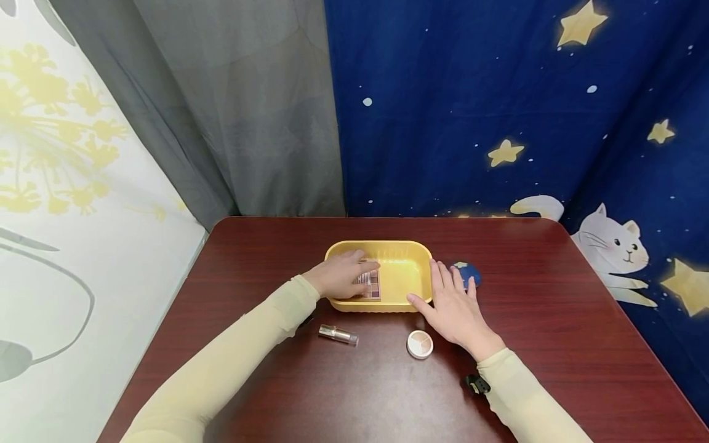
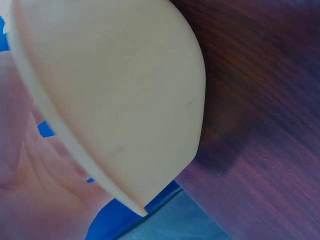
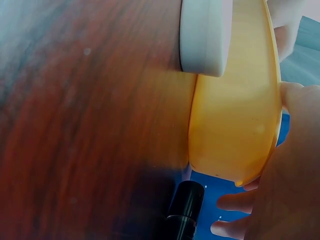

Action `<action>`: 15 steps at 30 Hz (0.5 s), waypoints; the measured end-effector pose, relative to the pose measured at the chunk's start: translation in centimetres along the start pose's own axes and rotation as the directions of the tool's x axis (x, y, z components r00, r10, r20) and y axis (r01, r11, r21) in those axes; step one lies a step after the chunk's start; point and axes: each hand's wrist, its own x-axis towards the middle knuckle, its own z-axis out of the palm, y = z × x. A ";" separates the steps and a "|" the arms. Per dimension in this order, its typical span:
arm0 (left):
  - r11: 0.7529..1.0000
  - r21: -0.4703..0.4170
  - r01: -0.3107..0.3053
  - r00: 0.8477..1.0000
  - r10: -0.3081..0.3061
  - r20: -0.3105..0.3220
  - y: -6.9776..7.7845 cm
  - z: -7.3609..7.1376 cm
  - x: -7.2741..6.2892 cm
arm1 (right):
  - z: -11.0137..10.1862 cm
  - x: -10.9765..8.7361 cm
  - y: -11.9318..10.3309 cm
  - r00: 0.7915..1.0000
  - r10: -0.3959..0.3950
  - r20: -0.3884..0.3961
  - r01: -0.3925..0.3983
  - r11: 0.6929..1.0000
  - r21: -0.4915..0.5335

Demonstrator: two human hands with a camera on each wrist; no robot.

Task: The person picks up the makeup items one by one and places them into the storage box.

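Resting in the yellow tray [image 1: 407, 255], left hand [image 1: 339, 275] grips the eyeshadow palette [image 1: 370, 286] at its left end — right hand [image 1: 455, 309] lies flat, fingers straight, just right of the tray. Right wrist view alone shows a black-capped item [image 3: 185, 206] beyond the tray — palette hidden there.

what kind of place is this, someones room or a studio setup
Likely a staged setup, not a lived-in room: hung cloth backdrops surround a dark wooden table that holds only a yellow tray and a few cosmetics.
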 end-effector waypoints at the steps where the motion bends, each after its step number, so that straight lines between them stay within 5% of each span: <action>1: 1.000 0.005 -0.006 1.000 0.006 -0.016 0.1 -0.1 -0.3 | 0.0 0.0 0.0 1.000 0.000 -0.001 0.000 1.000 0.000; 9: 0.996 0.023 -0.084 0.976 0.087 -0.199 0.8 -0.6 -2.8 | -0.1 0.1 0.0 1.000 0.002 0.001 -0.002 1.000 0.004; 15: 0.994 0.055 -0.092 0.969 0.102 -0.224 1.8 -0.7 -4.7 | 0.1 0.1 0.1 1.000 0.007 0.010 -0.007 1.000 0.000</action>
